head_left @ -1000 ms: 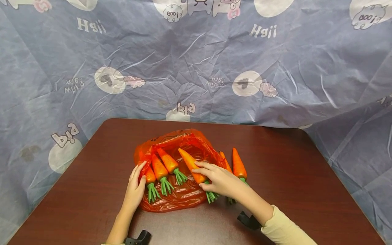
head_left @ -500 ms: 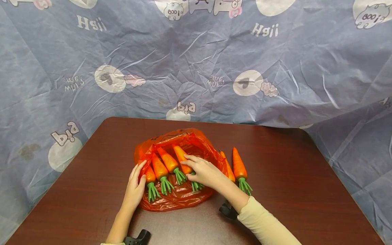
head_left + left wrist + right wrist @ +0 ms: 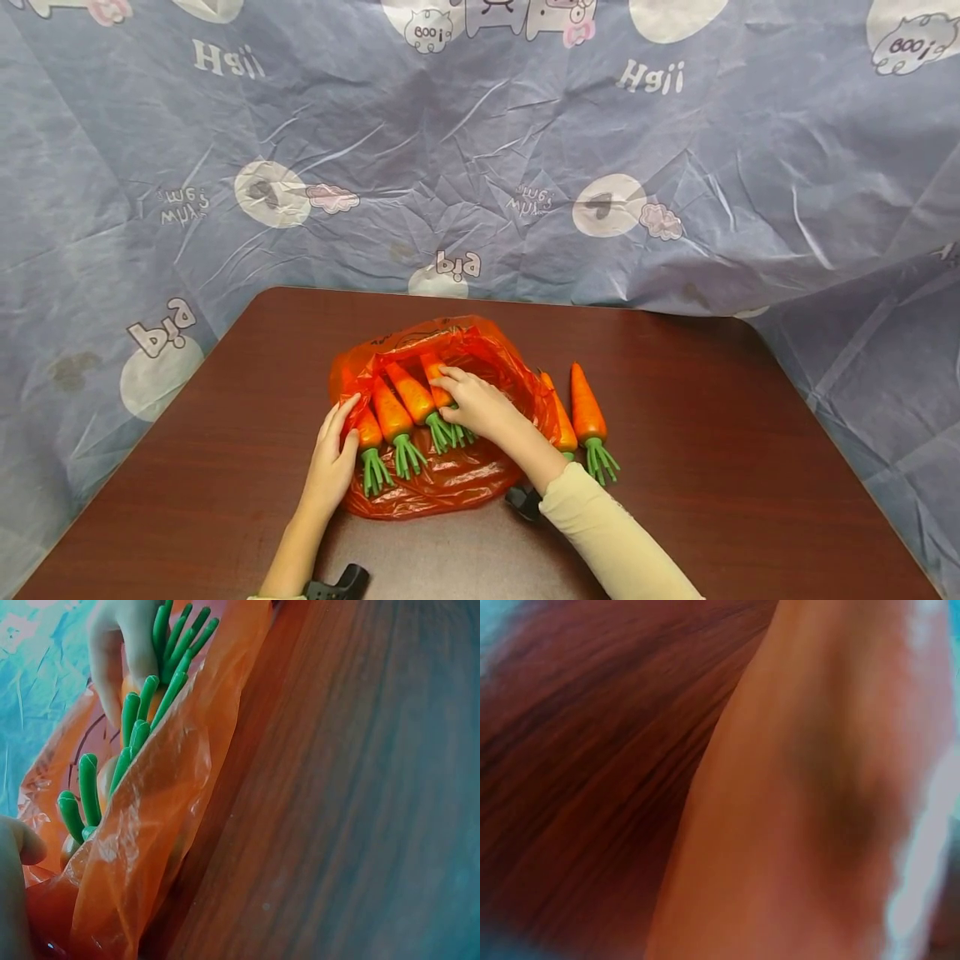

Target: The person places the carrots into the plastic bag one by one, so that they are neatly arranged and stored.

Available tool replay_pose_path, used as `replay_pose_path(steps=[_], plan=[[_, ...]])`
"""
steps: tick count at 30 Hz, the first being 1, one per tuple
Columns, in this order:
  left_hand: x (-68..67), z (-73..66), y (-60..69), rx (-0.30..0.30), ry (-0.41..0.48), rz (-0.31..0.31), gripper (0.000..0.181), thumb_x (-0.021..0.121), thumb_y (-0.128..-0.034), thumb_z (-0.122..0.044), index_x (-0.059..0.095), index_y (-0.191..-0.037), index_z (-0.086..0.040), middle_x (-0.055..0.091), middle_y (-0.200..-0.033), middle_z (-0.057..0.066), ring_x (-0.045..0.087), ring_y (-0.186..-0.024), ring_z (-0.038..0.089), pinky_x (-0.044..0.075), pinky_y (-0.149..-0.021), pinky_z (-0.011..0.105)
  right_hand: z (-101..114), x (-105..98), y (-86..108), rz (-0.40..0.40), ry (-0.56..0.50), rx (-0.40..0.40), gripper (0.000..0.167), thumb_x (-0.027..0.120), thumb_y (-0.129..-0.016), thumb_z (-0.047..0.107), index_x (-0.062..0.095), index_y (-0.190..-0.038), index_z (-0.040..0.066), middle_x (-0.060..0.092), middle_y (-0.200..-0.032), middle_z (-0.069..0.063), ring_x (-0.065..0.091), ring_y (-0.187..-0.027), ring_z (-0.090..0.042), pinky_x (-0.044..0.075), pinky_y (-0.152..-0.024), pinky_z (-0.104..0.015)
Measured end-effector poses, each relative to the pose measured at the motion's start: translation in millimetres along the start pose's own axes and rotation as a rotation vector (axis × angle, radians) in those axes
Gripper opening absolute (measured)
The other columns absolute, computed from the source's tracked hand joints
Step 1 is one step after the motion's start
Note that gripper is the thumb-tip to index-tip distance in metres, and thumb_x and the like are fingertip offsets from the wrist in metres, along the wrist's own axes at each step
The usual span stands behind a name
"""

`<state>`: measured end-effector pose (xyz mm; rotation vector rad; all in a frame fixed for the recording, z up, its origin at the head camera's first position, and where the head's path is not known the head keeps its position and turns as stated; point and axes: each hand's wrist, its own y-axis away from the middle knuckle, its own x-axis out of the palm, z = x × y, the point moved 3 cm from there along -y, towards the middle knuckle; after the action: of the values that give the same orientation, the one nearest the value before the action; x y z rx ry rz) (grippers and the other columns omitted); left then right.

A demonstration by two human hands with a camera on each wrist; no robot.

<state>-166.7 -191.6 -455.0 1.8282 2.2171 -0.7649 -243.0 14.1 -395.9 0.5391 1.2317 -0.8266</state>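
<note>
Head view, centre: apparently settling a tapered, green-stalked orange carrot (image 3: 440,395), clasped in the right hand (image 3: 476,407), in a red plastic bag (image 3: 450,493); pinching its left edge, seemingly, in the left hand (image 3: 334,447). Next, likely: easing that clasp (two carrots (image 3: 587,410) outside, right of centre). Left wrist: same clasp, upper left. Right wrist: no fingers in sight.

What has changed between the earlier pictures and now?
The right hand moved its carrot left and farther away, beside three others in the bag, without letting go. The left hand at the bag's edge and the two carrots at right stayed put.
</note>
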Motion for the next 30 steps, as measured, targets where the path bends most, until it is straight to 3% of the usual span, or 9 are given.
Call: replay_pose_path(steps=[17, 23, 30], plan=[[1.5, 2.6, 0.3, -0.006, -0.015, 0.004, 0.048, 0.042, -0.0899, -0.002, 0.04, -0.136, -0.014, 0.025, -0.144, 0.024, 0.018, -0.134, 0.043, 0.019, -0.099, 0.068, -12.9, -2.8, -10.4, 0.046, -0.016, 0.044, 0.046, 0.062, -0.084, 0.016, 0.052, -0.129, 0.015, 0.04, -0.142, -0.007, 0.043, -0.127, -0.026, 0.043, -0.097, -0.042], [2.2, 1.4, 0.2, -0.009, -0.017, 0.0, 0.047, 0.042, -0.0899, -0.002, 0.04, -0.136, -0.014, 0.025, -0.144, 0.024, 0.018, -0.134, 0.043, 0.019, -0.099, 0.068, -11.8, 3.9, -13.1, 0.092, -0.02, 0.044, 0.047, 0.061, -0.085, 0.018, 0.05, -0.131, 0.016, 0.038, -0.143, -0.006, 0.043, -0.127, -0.026, 0.044, -0.095, -0.042], [2.4, 1.8, 0.7, -0.014, -0.015, -0.008, 0.048, 0.043, -0.0892, -0.002, 0.04, -0.136, -0.014, 0.025, -0.145, 0.022, 0.018, -0.135, 0.041, 0.019, -0.1, 0.067, -8.9, 11.2, -11.0, 0.082, -0.028, 0.037, 0.048, 0.062, -0.083, 0.019, 0.051, -0.13, 0.015, 0.04, -0.142, -0.006, 0.045, -0.125, -0.026, 0.044, -0.096, -0.041]])
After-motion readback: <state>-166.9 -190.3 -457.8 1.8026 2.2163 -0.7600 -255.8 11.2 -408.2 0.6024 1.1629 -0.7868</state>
